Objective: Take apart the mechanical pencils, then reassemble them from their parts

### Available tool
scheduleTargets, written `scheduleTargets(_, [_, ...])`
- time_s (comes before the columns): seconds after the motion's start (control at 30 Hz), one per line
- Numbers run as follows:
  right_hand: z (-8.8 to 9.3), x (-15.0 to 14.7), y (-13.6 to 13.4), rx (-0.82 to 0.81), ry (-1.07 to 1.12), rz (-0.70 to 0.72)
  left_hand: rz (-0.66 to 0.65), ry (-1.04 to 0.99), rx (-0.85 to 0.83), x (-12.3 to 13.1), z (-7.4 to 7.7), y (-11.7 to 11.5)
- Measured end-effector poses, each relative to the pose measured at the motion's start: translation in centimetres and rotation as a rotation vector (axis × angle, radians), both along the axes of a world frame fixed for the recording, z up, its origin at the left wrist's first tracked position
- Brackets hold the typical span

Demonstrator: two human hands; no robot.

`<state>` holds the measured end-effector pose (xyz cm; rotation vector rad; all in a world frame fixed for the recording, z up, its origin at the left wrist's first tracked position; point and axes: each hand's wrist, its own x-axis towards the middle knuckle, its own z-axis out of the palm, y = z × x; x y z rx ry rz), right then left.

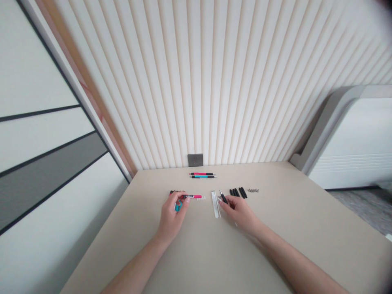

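The left hand [172, 212] pinches a pink barrel [197, 196], the right hand [240, 210] a black grip [223, 198]; white sticks [214, 205] lie between, two pens [202, 177] far.

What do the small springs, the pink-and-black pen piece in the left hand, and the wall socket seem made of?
Small springs: probably metal, from their greyish coils. Pen piece: likely smooth plastic, from its even, bright pink. Wall socket: dark, perhaps matte plastic; little shine shows.
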<state>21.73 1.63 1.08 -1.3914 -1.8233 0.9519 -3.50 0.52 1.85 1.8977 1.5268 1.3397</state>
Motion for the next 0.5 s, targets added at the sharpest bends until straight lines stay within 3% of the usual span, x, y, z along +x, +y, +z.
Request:
scheduleTargets(0.23, [0.4,1.6,1.1,0.081,-0.141,-0.104,-0.029,0.065,0.055,0.1,0.6,-0.4])
scheduleTargets(0.5, [0.0,-0.5,-0.8,0.03,-0.186,0.184,-0.218,0.109,0.001,0.9,0.6,-1.0])
